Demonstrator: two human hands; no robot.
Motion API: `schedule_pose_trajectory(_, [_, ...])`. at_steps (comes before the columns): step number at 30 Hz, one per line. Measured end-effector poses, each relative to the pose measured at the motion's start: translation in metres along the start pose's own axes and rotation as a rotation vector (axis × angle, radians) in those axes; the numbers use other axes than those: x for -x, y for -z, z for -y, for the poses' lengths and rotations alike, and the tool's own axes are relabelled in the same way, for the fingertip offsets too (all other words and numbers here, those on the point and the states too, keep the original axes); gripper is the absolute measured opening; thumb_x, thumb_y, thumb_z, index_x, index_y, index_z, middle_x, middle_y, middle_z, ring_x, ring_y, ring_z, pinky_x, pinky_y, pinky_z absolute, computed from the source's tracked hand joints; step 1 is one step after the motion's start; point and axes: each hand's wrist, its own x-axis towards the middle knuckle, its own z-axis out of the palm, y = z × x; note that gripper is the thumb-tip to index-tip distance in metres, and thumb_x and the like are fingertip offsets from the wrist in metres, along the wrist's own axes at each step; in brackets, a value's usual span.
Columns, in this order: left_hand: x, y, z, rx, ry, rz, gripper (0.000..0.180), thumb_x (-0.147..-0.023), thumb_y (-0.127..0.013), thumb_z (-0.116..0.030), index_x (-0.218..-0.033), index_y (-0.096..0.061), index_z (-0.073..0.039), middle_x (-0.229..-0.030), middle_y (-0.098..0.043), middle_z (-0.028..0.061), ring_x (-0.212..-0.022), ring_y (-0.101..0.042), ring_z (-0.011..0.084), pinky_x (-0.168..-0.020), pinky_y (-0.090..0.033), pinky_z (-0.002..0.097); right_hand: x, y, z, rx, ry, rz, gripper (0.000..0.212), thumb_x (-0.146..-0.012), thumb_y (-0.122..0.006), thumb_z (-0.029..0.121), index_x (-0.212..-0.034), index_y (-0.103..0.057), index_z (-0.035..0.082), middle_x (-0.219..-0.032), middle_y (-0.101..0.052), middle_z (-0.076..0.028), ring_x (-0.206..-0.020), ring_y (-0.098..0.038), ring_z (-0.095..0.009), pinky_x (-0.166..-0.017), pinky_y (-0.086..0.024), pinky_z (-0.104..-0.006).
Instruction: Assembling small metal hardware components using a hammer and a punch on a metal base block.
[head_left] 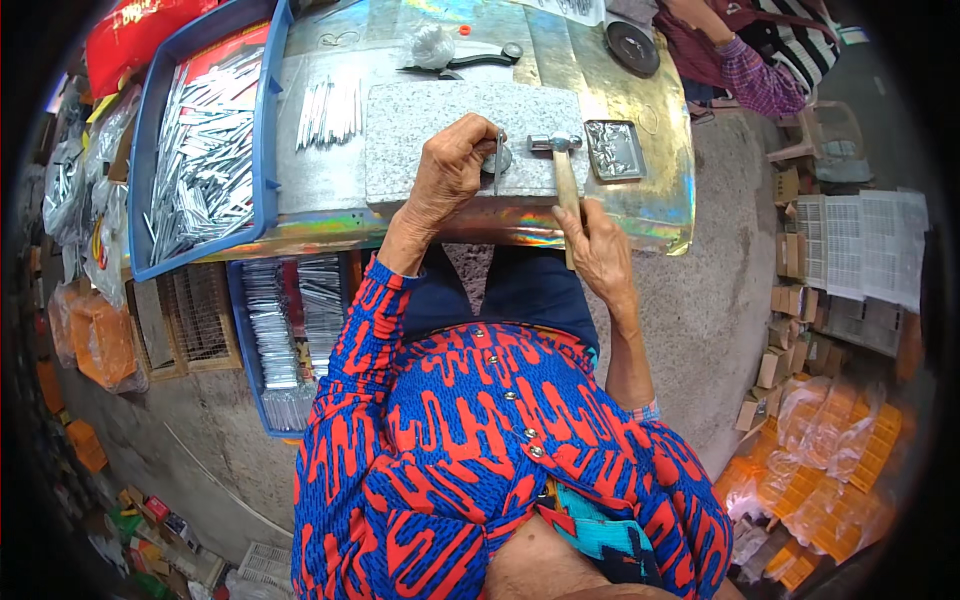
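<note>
My left hand [450, 168] pinches a thin metal strip [499, 168], which stands out beyond the fingertips. The strip is beside a dark round metal piece [490, 157], partly covered by my fingers, on a speckled grey stone slab [415, 125]. My right hand [602, 255] is closed around the wooden handle of a hammer [566, 180]. Its steel head is over the slab's right end, to the right of the strip. Next to the hammer head, a small square tray [601, 177] holds small metal parts. A row of similar metal strips [330, 113] lies left of the slab.
A blue bin [268, 150] heaped with metal strips stands at the table's left. Behind the slab lie a black-handled tool [480, 60] and a clear plastic bag [430, 45]. Below left is another blue crate [240, 330]. Another person's arm [740, 65] is at far right.
</note>
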Motion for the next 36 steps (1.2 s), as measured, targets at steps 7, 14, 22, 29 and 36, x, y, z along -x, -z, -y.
schedule_pose_trajectory(7, [-0.001, 0.0, -0.001, 0.003, -0.02, 0.006, 0.007, -0.08, -0.053, 0.004, -0.084, -0.057, 0.0, -0.075, -0.056, 0.0071, -0.067, -0.055, 0.0133, -0.06, -0.043, 0.0231, 0.004, 0.01, 0.011, -1.207, -0.425, 0.25, 0.024, -0.09, -0.05, 0.023, -0.085, -0.051, 0.0, -0.061, -0.049, 0.0, -0.048, -0.043, -0.006, -0.04, -0.036, -0.0218])
schedule_pose_trajectory(14, [0.002, 0.002, -0.001, -0.006, -0.007, 0.014, 0.006, -0.081, -0.052, 0.003, -0.084, -0.057, 0.001, -0.074, -0.055, 0.007, -0.066, -0.054, 0.0132, -0.06, -0.043, 0.0228, -0.006, 0.086, 0.063, -0.463, 0.3, -0.255, 0.018, -0.085, -0.053, 0.006, -0.1, -0.052, -0.003, -0.072, -0.057, -0.009, -0.058, -0.055, -0.016, -0.05, -0.043, -0.0295])
schedule_pose_trajectory(22, [0.0, -0.001, 0.006, -0.02, -0.041, 0.013, 0.007, -0.079, -0.054, 0.004, -0.084, -0.057, 0.0, -0.072, -0.055, 0.0066, -0.064, -0.054, 0.0136, -0.059, -0.043, 0.0229, -0.015, 0.056, 0.04, -0.092, 0.276, -0.094, 0.015, -0.081, -0.055, 0.006, -0.094, -0.05, 0.002, -0.068, -0.054, -0.018, -0.054, -0.055, -0.034, -0.045, -0.041, -0.0384])
schedule_pose_trajectory(29, [-0.003, 0.001, -0.001, 0.022, -0.059, -0.013, 0.005, -0.075, -0.052, 0.005, -0.078, -0.051, 0.001, -0.069, -0.052, 0.0111, -0.061, -0.055, 0.0226, -0.057, -0.043, 0.028, -0.006, 0.029, 0.02, -0.6, -0.036, -0.045, 0.018, -0.089, -0.051, 0.017, -0.084, -0.05, 0.0, -0.056, -0.048, -0.006, -0.048, -0.049, -0.014, -0.042, -0.034, -0.0289])
schedule_pose_trajectory(36, [-0.003, 0.009, -0.003, 0.329, 0.416, -0.001, 0.012, -0.084, -0.057, -0.012, -0.088, -0.06, -0.001, -0.075, -0.062, 0.0023, -0.059, -0.051, 0.0046, -0.053, -0.043, 0.018, 0.005, -0.003, 0.003, -1.2, -0.42, 0.124, 0.027, -0.092, -0.045, 0.027, -0.075, -0.049, 0.005, -0.056, -0.046, 0.001, -0.039, -0.038, -0.003, -0.034, -0.03, -0.0188])
